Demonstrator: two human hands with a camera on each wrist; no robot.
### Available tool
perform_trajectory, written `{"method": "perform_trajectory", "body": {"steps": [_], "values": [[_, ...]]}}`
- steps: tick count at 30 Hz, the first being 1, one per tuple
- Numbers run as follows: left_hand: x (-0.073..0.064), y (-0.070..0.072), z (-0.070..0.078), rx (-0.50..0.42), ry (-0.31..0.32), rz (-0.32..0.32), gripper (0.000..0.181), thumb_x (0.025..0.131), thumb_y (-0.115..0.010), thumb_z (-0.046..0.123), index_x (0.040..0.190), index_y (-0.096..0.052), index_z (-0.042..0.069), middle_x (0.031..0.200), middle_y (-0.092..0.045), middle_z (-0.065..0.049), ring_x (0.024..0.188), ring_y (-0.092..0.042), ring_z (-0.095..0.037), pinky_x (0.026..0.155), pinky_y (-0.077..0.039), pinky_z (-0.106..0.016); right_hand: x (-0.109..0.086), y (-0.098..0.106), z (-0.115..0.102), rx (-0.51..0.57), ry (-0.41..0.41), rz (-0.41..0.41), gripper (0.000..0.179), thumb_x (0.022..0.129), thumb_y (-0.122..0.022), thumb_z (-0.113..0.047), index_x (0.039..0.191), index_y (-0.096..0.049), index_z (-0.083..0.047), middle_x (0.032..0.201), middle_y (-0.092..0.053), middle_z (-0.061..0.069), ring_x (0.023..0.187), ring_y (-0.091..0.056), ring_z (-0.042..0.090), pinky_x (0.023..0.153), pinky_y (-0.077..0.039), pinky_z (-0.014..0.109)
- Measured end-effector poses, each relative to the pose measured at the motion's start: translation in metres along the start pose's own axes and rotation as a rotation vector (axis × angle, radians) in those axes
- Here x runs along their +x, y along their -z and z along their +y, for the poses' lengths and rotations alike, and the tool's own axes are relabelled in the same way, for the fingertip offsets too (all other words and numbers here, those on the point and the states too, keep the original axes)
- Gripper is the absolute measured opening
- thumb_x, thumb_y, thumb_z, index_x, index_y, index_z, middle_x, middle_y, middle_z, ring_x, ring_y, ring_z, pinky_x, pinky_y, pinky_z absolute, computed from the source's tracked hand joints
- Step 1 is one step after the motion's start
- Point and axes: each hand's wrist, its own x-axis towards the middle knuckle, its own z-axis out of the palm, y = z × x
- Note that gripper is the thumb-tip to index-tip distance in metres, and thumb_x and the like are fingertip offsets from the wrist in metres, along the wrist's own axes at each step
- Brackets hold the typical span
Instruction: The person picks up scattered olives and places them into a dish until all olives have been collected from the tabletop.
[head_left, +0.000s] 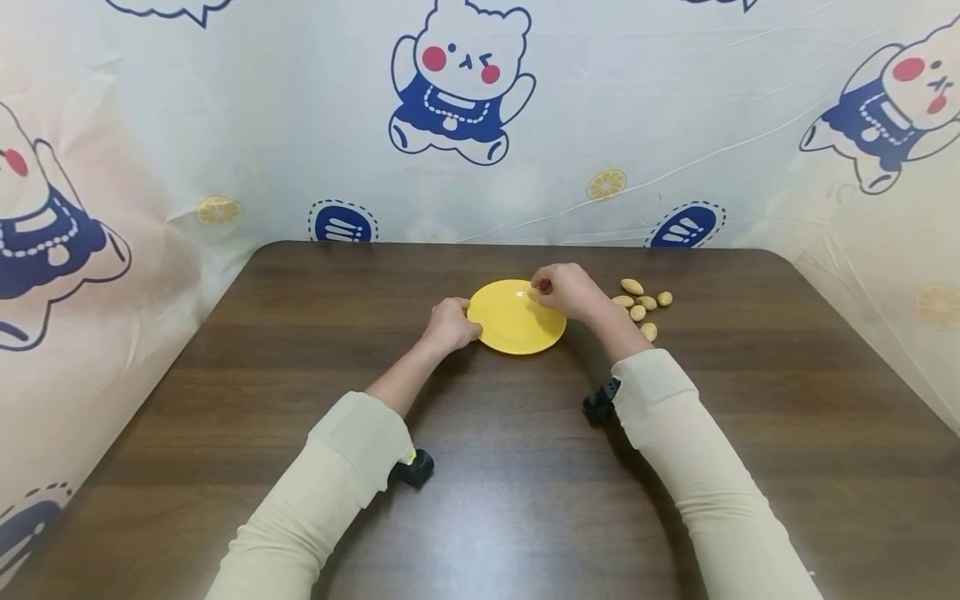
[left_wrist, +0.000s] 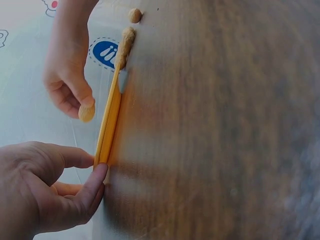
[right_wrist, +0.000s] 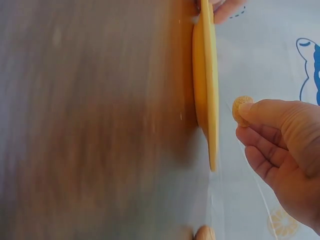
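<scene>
A shallow yellow plate lies on the dark wooden table. My left hand pinches its left rim between thumb and fingers; in the left wrist view the plate's edge shows side-on in that grip. Above the plate's upper right part, my right hand pinches a small tan nut in its shell between thumb and fingertips. The nut is apart from the plate in the right wrist view. No nut is visible on the plate's surface in the head view.
Several more tan nuts lie loose on the table to the right of the plate, partly behind my right wrist. A patterned sheet with cartoon bears hangs along the table's back and sides. A black wrist camera sits under my right sleeve.
</scene>
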Motion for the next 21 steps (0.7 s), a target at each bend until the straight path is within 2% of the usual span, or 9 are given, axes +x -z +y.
{"method": "perform_trajectory", "body": {"steps": [5,13,21], "values": [[0.0,0.0,0.0,0.003,0.01,-0.005,0.06,0.08,-0.061,0.004,0.136,-0.041,-0.003,0.121,-0.054,-0.015,0.078,-0.056,-0.02,0.062,-0.045,-0.023,0.006,-0.007,-0.01,0.025,0.005,-0.01,0.021,0.086,-0.064,-0.007,0.106,-0.066,-0.002,0.098,-0.064,0.011,0.091,-0.057,0.022,0.081,-0.046,0.033],[0.001,0.001,0.0,0.027,0.003,0.004,0.059,0.079,-0.061,0.005,0.134,-0.043,-0.004,0.126,-0.052,-0.015,0.096,-0.05,-0.023,0.075,-0.045,-0.027,0.017,-0.017,-0.026,0.045,0.023,-0.044,0.021,0.086,-0.064,-0.009,0.106,-0.066,-0.003,0.099,-0.064,0.009,0.092,-0.056,0.021,0.082,-0.046,0.032],[0.0,0.001,-0.001,0.008,-0.008,-0.001,0.06,0.078,-0.061,0.005,0.134,-0.043,-0.005,0.126,-0.052,-0.015,0.095,-0.051,-0.023,0.076,-0.046,-0.027,0.024,-0.023,-0.042,0.049,0.033,-0.097,0.02,0.085,-0.065,-0.009,0.105,-0.067,-0.005,0.099,-0.064,0.007,0.092,-0.055,0.02,0.084,-0.045,0.031]]}}
